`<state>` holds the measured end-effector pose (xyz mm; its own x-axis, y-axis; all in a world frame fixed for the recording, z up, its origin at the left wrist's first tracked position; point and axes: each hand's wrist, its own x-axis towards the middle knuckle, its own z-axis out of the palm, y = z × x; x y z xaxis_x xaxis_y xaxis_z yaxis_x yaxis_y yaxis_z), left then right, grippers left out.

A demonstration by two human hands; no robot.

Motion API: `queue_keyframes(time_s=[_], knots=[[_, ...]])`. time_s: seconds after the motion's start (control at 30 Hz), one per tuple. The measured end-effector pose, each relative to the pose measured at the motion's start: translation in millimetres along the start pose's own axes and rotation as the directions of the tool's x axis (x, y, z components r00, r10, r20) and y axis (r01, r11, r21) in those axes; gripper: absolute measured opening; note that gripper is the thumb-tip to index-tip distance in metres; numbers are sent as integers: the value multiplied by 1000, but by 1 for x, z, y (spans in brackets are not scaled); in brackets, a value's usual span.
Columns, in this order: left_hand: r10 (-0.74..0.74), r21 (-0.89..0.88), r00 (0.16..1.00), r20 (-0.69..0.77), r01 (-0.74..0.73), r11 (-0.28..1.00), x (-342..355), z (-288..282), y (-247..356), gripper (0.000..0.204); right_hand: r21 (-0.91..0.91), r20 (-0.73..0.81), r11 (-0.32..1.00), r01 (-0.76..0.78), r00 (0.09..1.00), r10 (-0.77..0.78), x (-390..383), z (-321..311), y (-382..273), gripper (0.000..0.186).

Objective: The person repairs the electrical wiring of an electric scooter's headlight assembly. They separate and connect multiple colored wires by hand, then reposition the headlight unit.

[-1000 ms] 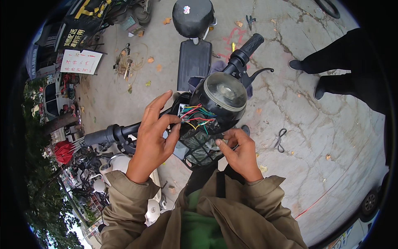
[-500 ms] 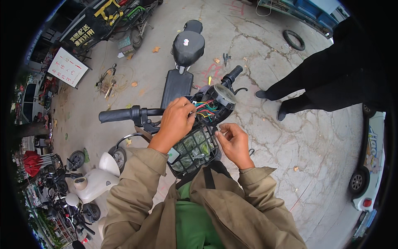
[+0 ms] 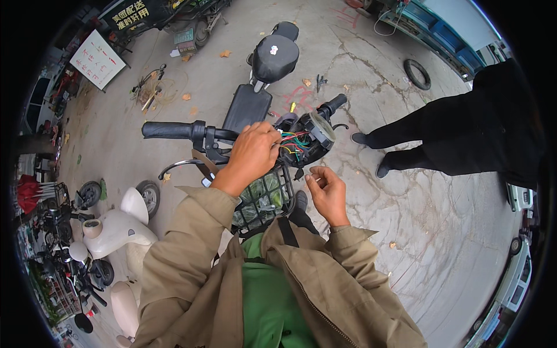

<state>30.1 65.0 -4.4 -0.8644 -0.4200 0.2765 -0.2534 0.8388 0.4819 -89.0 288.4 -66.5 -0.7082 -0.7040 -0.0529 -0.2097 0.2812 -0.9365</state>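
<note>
Since half a second before, the right hand [image 3: 326, 191] had drawn back from the headlight housing [image 3: 310, 139], its grip pinched together on something too small to tell. Above the front basket [image 3: 264, 197], the left hand [image 3: 253, 152] had its grip closed on the coloured wires [image 3: 293, 144] behind the housing. Farther off, the black seat [image 3: 274, 57] showed.

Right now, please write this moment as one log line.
left hand: on coloured wires behind headlight | right hand: off the wires, fingers pinched, content unclear | front basket: below | bystander: right
</note>
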Motion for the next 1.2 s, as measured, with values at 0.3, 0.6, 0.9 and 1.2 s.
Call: queue_keyframes(time_s=[0.3, 0.6, 0.9, 1.2], knots=[[-95, 15, 986, -135, 98, 995, -1, 16, 21, 14, -40, 149, 993, 112, 983, -105, 55, -8, -16, 18], [-206, -146, 978, -30, 200, 969, 2, 17, 28, 16, -112, 161, 978, 175, 975, -156, 69, 7, -21, 16], [-115, -278, 991, 71, 130, 952, -2, 6, 12, 16, 68, 155, 998, 12, 988, -22, 71, 26, -11, 19], [-4, -279, 979, 203, 61, 958, 7, 2, -2, 21, -105, 89, 993, 52, 995, -43, 68, 31, -16, 19]])
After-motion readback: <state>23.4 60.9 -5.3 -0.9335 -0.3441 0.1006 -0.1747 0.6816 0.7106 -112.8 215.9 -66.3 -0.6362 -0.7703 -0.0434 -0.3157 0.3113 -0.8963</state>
